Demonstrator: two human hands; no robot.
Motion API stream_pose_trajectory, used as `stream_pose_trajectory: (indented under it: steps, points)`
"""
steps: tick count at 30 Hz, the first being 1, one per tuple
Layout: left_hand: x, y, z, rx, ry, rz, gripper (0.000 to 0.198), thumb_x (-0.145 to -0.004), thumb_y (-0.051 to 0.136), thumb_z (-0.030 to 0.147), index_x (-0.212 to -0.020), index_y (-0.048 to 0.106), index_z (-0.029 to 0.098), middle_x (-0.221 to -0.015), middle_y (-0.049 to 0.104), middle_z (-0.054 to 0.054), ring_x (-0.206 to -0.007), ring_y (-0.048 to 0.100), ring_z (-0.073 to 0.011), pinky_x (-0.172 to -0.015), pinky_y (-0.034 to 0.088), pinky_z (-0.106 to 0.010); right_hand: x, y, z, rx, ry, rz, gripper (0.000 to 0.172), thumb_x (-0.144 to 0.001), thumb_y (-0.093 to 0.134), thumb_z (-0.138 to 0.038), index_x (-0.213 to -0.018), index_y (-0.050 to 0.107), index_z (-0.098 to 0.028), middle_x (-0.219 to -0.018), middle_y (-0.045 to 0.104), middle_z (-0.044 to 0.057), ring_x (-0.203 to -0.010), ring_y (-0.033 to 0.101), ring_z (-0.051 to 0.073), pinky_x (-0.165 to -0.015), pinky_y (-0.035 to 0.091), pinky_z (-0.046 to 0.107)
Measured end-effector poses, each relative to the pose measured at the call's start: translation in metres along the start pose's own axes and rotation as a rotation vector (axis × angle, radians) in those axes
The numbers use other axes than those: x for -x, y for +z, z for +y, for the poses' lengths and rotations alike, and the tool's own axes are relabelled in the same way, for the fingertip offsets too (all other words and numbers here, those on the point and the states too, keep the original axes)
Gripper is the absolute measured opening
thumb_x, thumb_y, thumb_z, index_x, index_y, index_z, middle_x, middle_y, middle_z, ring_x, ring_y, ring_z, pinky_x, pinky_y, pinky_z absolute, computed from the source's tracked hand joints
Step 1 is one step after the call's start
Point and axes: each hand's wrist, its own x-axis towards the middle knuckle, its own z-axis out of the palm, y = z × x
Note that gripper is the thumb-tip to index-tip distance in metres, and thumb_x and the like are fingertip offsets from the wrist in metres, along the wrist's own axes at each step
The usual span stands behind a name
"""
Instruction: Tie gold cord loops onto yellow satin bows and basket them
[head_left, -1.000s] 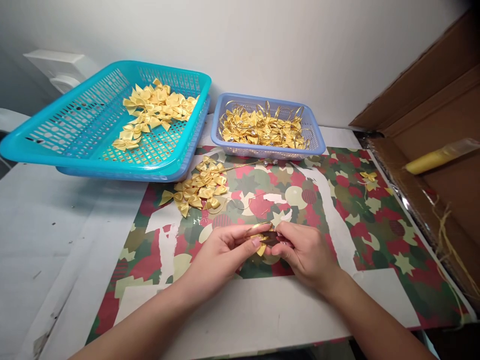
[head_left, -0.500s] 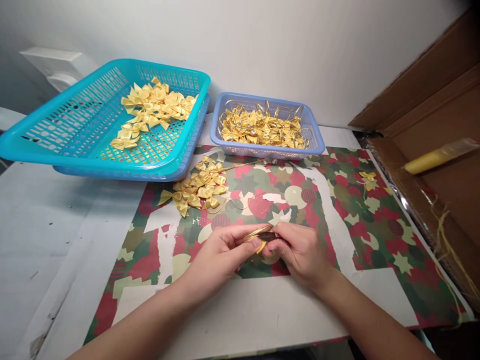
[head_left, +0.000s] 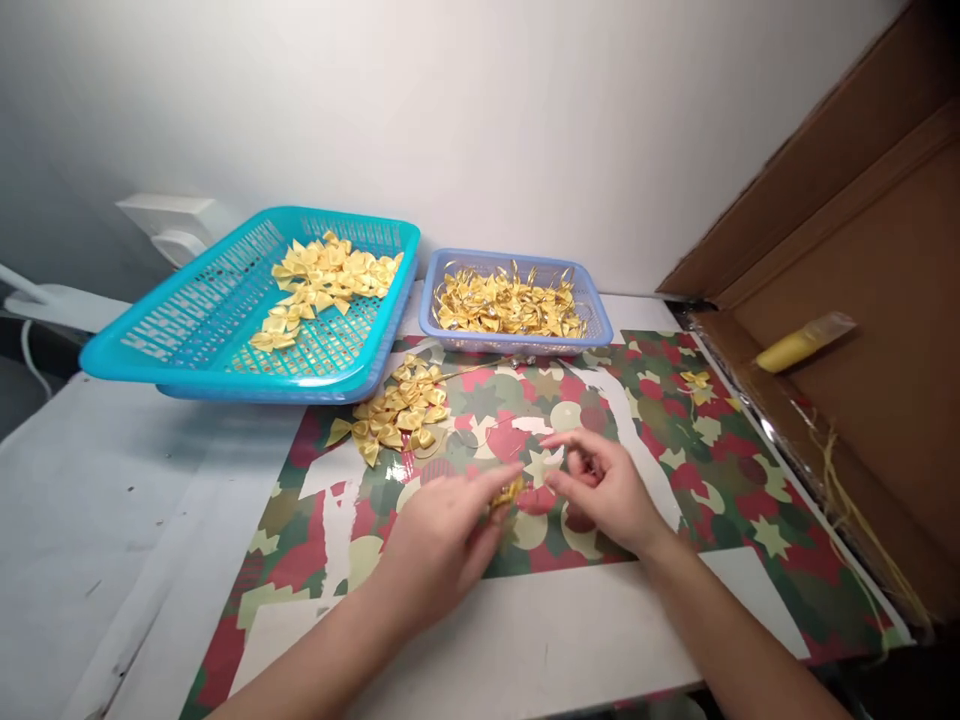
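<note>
My left hand (head_left: 442,530) is closed on a yellow ribbon bow (head_left: 508,493) with gold cord; motion blurs both. Just to its right, my right hand (head_left: 604,490) hovers over the patterned mat. Its index finger and thumb stand apart, while the other fingers curl round something dark and reddish that I cannot make out. Beyond my left hand lies a pile of yellow satin bows (head_left: 401,405) on the mat. A gold cord (head_left: 480,368) with small silvery bells (head_left: 523,362) at its end stretches right from that pile.
A turquoise basket (head_left: 225,370) with loose bows stands at back left, stacked on a blue one. Behind the mat, a lavender basket (head_left: 517,345) holds bows with gold loops and bells. Cardboard (head_left: 847,220) bounds the right side, with a yellow tube (head_left: 802,342) and loose yellow threads (head_left: 840,500).
My hands have moved apart from a shared grip on the bow. The bow stays in my left hand. The dark tool at my right fingertips no longer shows clearly. The whole view has shifted.
</note>
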Motion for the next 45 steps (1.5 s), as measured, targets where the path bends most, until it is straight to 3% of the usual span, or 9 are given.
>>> stream_pose_trajectory:
  steps: [3,7,13,18,25,30,34,38,45]
  points:
    - [-0.002,-0.009,-0.006,-0.261,0.364,0.099,0.026,-0.088,0.052,0.014,-0.106,0.067,0.024,-0.066,0.067,-0.001,-0.060,0.052,-0.0149,-0.057,0.035,-0.028,-0.005,0.000,0.006,0.065,0.003,0.087,0.023,-0.080,0.063,-0.039,-0.092,0.063,-0.019,-0.054,0.041,-0.007,-0.049,0.045,0.012,-0.048,0.037,0.023]
    - [-0.012,-0.024,-0.011,-0.308,0.497,0.077,0.021,-0.088,0.053,0.013,-0.091,0.069,0.026,-0.073,0.072,-0.003,-0.060,0.056,-0.0142,-0.057,0.038,-0.027,-0.012,-0.007,0.020,0.382,0.036,0.256,0.016,-0.085,0.055,-0.035,-0.092,0.060,-0.022,-0.076,0.069,0.003,-0.070,0.066,0.020,-0.058,0.046,0.026]
    - [-0.025,-0.026,-0.008,-0.383,0.603,0.216,0.026,-0.087,0.056,0.010,-0.101,0.069,0.028,-0.085,0.077,-0.003,-0.066,0.059,-0.0157,-0.062,0.041,-0.029,-0.014,0.001,0.025,0.509,-0.059,0.265,0.011,-0.083,0.055,-0.025,-0.093,0.060,-0.022,-0.087,0.068,0.007,-0.083,0.064,0.026,-0.066,0.046,0.034]
    - [-0.043,-0.027,0.002,-0.230,0.229,0.346,0.010,-0.086,0.061,0.024,-0.086,0.072,0.023,-0.073,0.071,-0.004,-0.067,0.059,-0.0167,-0.065,0.046,-0.029,-0.019,0.007,0.030,0.501,-0.173,0.237,0.009,-0.082,0.056,-0.018,-0.089,0.061,-0.020,-0.093,0.065,0.008,-0.090,0.055,0.026,-0.077,0.045,0.036]
    - [-0.046,-0.023,0.035,0.474,-0.325,0.208,0.029,-0.079,0.069,0.040,-0.094,0.063,0.016,-0.078,0.068,-0.004,-0.073,0.064,-0.0170,-0.066,0.049,-0.027,-0.021,0.006,0.035,0.461,-0.181,0.257,0.009,-0.079,0.065,-0.027,-0.086,0.065,-0.022,-0.091,0.063,0.007,-0.092,0.051,0.029,-0.080,0.041,0.041]
    - [-0.040,-0.016,0.044,0.514,-0.325,0.193,0.028,-0.078,0.069,0.039,-0.093,0.062,0.016,-0.072,0.067,-0.002,-0.068,0.063,-0.0153,-0.063,0.047,-0.025,-0.014,0.001,0.018,0.370,-0.238,0.233,0.016,-0.080,0.065,-0.031,-0.094,0.064,-0.023,-0.099,0.063,0.006,-0.097,0.054,0.026,-0.087,0.042,0.041]
    - [-0.038,-0.011,0.041,0.268,-0.195,0.193,0.018,-0.081,0.065,0.034,-0.088,0.066,0.017,-0.078,0.070,-0.003,-0.066,0.059,-0.0143,-0.061,0.045,-0.025,-0.003,0.010,-0.002,-0.104,-0.313,0.051,0.033,-0.085,0.060,-0.043,-0.111,0.058,-0.022,-0.092,0.064,0.004,-0.082,0.061,0.018,-0.074,0.050,0.031]
    - [-0.033,-0.005,0.024,-0.005,-0.094,0.167,0.013,-0.085,0.059,0.028,-0.081,0.067,0.019,-0.078,0.071,-0.002,-0.064,0.056,-0.0137,-0.061,0.043,-0.026,-0.003,0.020,-0.017,-0.121,-0.281,0.027,0.022,-0.091,0.052,-0.035,-0.087,0.065,-0.018,-0.079,0.068,0.003,-0.072,0.062,0.015,-0.065,0.049,0.026]
    - [-0.022,-0.003,-0.017,-0.140,-0.075,0.273,0.020,-0.084,0.057,0.027,-0.102,0.064,0.021,-0.096,0.072,-0.006,-0.077,0.063,-0.0191,-0.072,0.052,-0.034,-0.100,-0.026,-0.058,0.256,-0.223,0.109,0.017,-0.088,0.055,-0.025,-0.081,0.067,-0.015,-0.074,0.067,0.003,-0.068,0.060,0.015,-0.066,0.048,0.027]
